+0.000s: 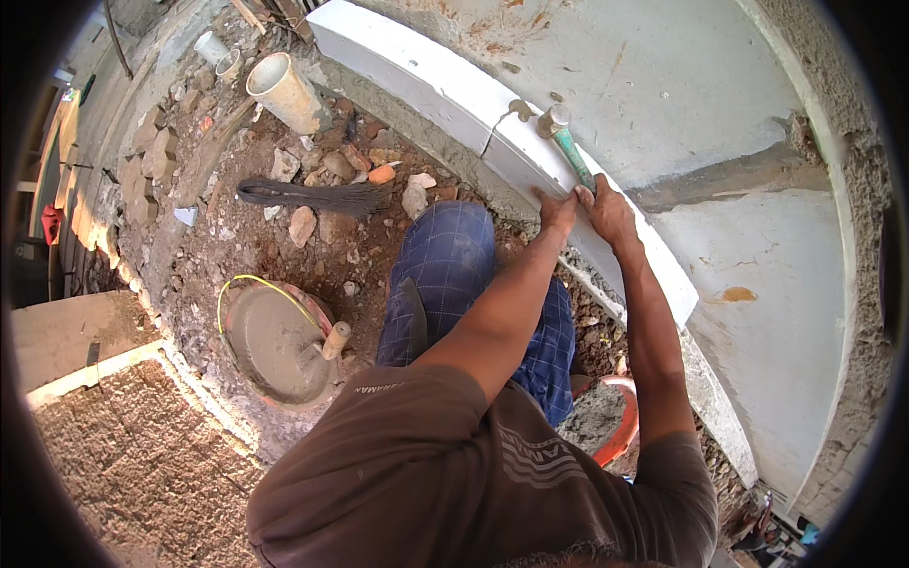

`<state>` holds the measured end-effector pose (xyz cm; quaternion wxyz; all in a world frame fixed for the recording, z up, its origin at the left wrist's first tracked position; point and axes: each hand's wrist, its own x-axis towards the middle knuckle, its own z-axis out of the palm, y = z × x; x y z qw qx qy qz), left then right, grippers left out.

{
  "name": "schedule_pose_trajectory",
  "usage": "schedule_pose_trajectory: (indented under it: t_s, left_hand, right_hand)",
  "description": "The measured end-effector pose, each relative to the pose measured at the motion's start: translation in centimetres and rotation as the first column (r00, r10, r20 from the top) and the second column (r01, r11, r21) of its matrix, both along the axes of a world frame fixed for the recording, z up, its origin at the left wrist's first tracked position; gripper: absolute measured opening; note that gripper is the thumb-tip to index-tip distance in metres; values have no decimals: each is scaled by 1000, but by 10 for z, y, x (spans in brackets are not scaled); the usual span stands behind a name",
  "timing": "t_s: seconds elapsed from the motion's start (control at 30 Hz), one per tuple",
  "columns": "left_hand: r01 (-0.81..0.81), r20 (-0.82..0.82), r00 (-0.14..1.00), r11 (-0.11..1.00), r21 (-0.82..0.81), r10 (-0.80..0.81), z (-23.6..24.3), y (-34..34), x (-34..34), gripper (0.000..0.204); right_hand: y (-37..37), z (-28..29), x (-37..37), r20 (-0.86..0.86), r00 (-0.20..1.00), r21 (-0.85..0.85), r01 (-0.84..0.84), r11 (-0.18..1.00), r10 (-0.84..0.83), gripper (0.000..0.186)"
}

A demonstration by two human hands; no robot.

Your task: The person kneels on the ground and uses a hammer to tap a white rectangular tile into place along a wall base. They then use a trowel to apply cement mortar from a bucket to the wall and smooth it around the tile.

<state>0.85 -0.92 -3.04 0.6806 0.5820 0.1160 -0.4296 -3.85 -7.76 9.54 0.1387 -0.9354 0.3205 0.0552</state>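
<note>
My right hand (611,214) is closed round the green handle of a hammer (570,151), whose pale, dirty head lies over the top of a row of long white blocks. Close beside it, my left hand (557,212) has its fingers bent at the upper edge of the nearer white block (653,256); its fingertips are partly hidden. A joint with a grey mortar smear separates this block from the farther white block (417,68). Both stand on a mortar-covered base along a grey wall panel (701,104).
Left of my knees sits a bucket of wet mortar (270,346) with a wooden-handled trowel (334,342). An orange bucket (620,426) stands by my right leg. Rubble (303,225), a bundle of dark strands (317,194) and a dirty pale pipe-like container (284,93) occupy the ground ahead.
</note>
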Motion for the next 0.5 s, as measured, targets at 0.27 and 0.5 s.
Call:
schedule_pose_trajectory:
  t_s: [0.27,0.5]
  left_hand:
    - [-35,-124,992,997,-73,26,7,0,7,124]
    - [54,-357,931,996,-66,-74,35,-16,-46,112]
  right_hand:
    - [45,56,-119,403,794,403,292,868,-454,60]
    - [109,122,-259,513,381,647,416,639,-769,44]
